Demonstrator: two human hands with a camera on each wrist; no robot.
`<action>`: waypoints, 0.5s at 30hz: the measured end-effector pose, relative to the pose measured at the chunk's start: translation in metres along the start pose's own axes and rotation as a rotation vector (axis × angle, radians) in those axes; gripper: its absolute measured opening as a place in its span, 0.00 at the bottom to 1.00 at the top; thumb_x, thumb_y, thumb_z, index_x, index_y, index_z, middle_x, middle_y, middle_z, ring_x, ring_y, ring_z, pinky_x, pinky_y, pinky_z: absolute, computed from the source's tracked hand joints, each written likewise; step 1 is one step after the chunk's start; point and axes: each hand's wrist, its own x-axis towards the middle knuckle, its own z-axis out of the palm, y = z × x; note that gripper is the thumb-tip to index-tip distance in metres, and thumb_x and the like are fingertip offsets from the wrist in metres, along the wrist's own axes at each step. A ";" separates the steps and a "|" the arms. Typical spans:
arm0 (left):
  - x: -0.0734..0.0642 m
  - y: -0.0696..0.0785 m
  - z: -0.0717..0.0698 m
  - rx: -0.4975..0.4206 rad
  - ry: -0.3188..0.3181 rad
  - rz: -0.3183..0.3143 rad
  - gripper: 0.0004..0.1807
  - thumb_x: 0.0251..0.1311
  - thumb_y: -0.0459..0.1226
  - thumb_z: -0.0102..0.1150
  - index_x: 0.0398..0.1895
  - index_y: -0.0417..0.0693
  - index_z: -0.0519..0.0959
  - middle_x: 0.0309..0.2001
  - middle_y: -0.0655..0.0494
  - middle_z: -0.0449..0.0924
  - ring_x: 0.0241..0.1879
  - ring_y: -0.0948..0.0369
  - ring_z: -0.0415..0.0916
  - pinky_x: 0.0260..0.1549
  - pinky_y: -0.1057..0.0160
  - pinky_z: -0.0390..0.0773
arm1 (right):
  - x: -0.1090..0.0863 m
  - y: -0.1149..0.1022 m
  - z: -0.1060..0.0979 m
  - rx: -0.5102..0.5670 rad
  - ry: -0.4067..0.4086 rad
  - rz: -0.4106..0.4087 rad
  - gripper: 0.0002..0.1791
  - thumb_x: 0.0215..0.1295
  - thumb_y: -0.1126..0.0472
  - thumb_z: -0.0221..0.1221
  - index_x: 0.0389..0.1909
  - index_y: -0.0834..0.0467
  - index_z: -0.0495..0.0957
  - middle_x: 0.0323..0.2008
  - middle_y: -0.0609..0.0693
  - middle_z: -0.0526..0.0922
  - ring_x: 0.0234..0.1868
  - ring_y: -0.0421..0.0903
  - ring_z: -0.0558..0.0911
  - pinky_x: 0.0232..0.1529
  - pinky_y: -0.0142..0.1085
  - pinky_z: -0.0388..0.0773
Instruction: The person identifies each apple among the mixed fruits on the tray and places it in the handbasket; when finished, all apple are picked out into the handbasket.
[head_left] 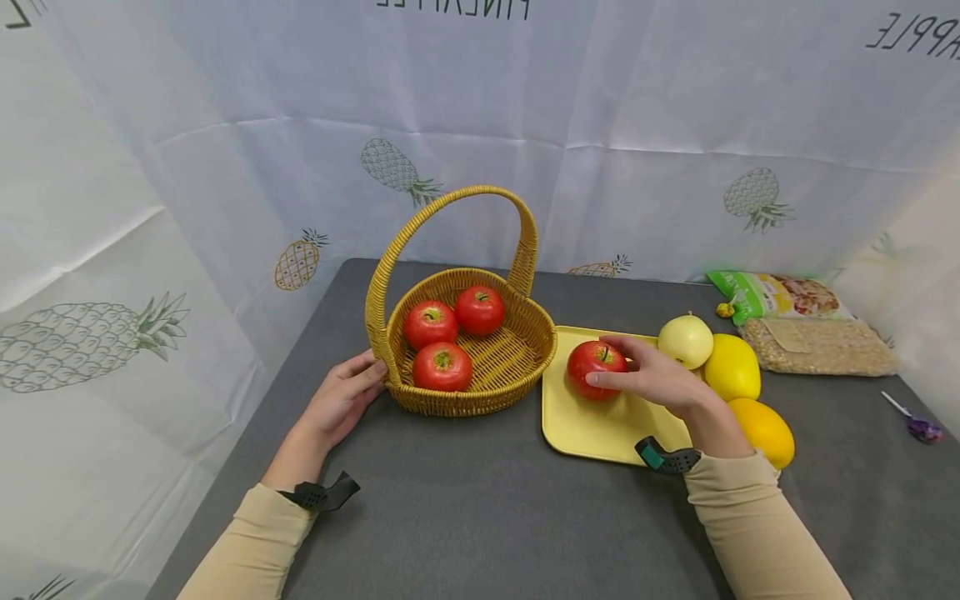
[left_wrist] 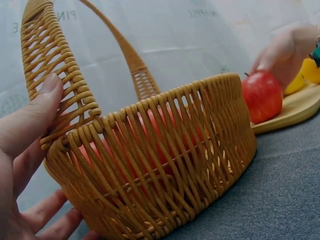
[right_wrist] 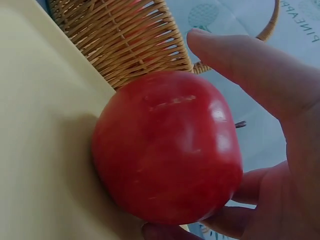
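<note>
The woven basket (head_left: pixel 450 403) with a tall handle (head_left: pixel 461 193) holds three red apples (head_left: pixel 442 367). My left hand (head_left: pixel 349 395) holds its left side; in the left wrist view the thumb (left_wrist: pixel 49 92) lies on the handle's base and the fingers spread along the outside. Another red apple (head_left: pixel 592 367) sits on the yellow tray (head_left: pixel 592 442). My right hand (head_left: pixel 656 377) is spread around this apple. In the right wrist view its thumb (right_wrist: pixel 235 55) stands apart from the apple, while other fingers lie by the far side, partly hidden.
Right of my hand are a pale green round fruit (head_left: pixel 686 340), a yellow fruit (head_left: pixel 732 367) and an orange-yellow fruit (head_left: pixel 763 432). Farther right lie a bag of grains (head_left: pixel 821 346), a green package (head_left: pixel 780 297) and a purple lollipop (head_left: pixel 922 429). A pineapple-print curtain (head_left: pixel 480 100) hangs behind.
</note>
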 end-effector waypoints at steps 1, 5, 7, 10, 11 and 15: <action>0.000 0.000 0.000 0.000 0.000 0.001 0.13 0.78 0.36 0.54 0.57 0.39 0.81 0.71 0.51 0.66 0.67 0.62 0.66 0.61 0.65 0.73 | 0.001 0.001 0.001 -0.006 0.006 0.002 0.49 0.66 0.47 0.69 0.79 0.61 0.54 0.71 0.64 0.65 0.67 0.61 0.69 0.64 0.54 0.70; 0.000 0.000 0.000 -0.001 0.001 0.001 0.13 0.78 0.35 0.53 0.57 0.41 0.81 0.70 0.51 0.67 0.67 0.61 0.67 0.60 0.65 0.73 | 0.004 0.002 0.004 -0.012 0.029 0.014 0.50 0.63 0.46 0.71 0.77 0.61 0.56 0.69 0.64 0.67 0.65 0.60 0.70 0.63 0.53 0.70; 0.001 -0.001 0.000 -0.005 0.000 0.001 0.13 0.78 0.35 0.54 0.57 0.41 0.82 0.70 0.51 0.67 0.67 0.61 0.67 0.60 0.64 0.73 | 0.005 0.003 0.004 -0.002 0.042 0.018 0.49 0.63 0.47 0.72 0.76 0.62 0.57 0.68 0.64 0.68 0.64 0.60 0.71 0.63 0.51 0.71; 0.001 -0.001 -0.001 -0.005 -0.007 0.006 0.12 0.78 0.35 0.54 0.57 0.42 0.82 0.71 0.51 0.66 0.67 0.61 0.67 0.60 0.64 0.73 | 0.007 0.005 0.004 0.028 0.054 0.032 0.49 0.63 0.48 0.71 0.76 0.63 0.57 0.67 0.65 0.70 0.64 0.60 0.71 0.63 0.51 0.70; 0.002 -0.001 -0.001 -0.005 -0.010 0.007 0.12 0.78 0.36 0.54 0.57 0.41 0.82 0.71 0.50 0.66 0.66 0.61 0.67 0.60 0.64 0.73 | 0.007 0.006 0.003 0.040 0.058 0.040 0.49 0.64 0.47 0.71 0.76 0.64 0.57 0.67 0.65 0.70 0.64 0.60 0.71 0.64 0.51 0.69; 0.002 -0.001 -0.001 0.001 -0.013 0.009 0.13 0.78 0.36 0.54 0.57 0.39 0.81 0.70 0.49 0.67 0.66 0.61 0.68 0.60 0.64 0.73 | 0.008 0.007 0.001 0.073 0.078 0.083 0.51 0.66 0.45 0.69 0.77 0.67 0.53 0.69 0.67 0.66 0.67 0.62 0.68 0.67 0.52 0.66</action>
